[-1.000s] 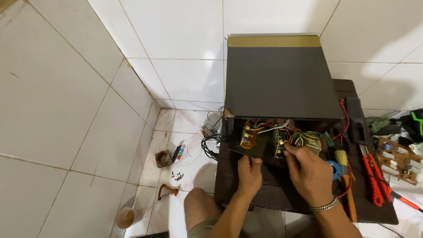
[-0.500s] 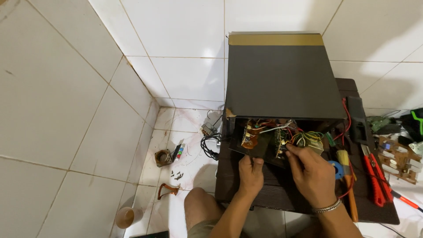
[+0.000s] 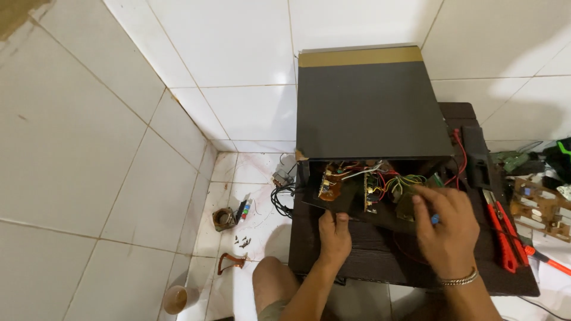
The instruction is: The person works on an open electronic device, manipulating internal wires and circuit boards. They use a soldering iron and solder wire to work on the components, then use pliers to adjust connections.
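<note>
A dark grey box-shaped device (image 3: 372,110) with a gold strip at its back stands on a dark wooden table (image 3: 380,261). Its near side is open and shows brown circuit boards (image 3: 331,184) and a tangle of red, yellow, green and white wires (image 3: 397,181). My left hand (image 3: 334,236) grips the edge of a dark panel (image 3: 333,202) that hangs out of the opening. My right hand (image 3: 445,229), with a metal bracelet on the wrist, reaches into the wires; a bit of a blue thing (image 3: 435,219) shows between its fingers.
Red-handled pliers (image 3: 505,241) and a black bar (image 3: 477,156) lie on the table's right side. More circuit boards (image 3: 544,205) lie further right. On the white tiled floor at left are a small round speaker part (image 3: 224,219), black cables (image 3: 282,196), a brown cup (image 3: 175,299). My knee (image 3: 273,285) is below.
My right hand has shifted slightly further into the wires. My left hand stays on the dark panel. The view has barely moved.
</note>
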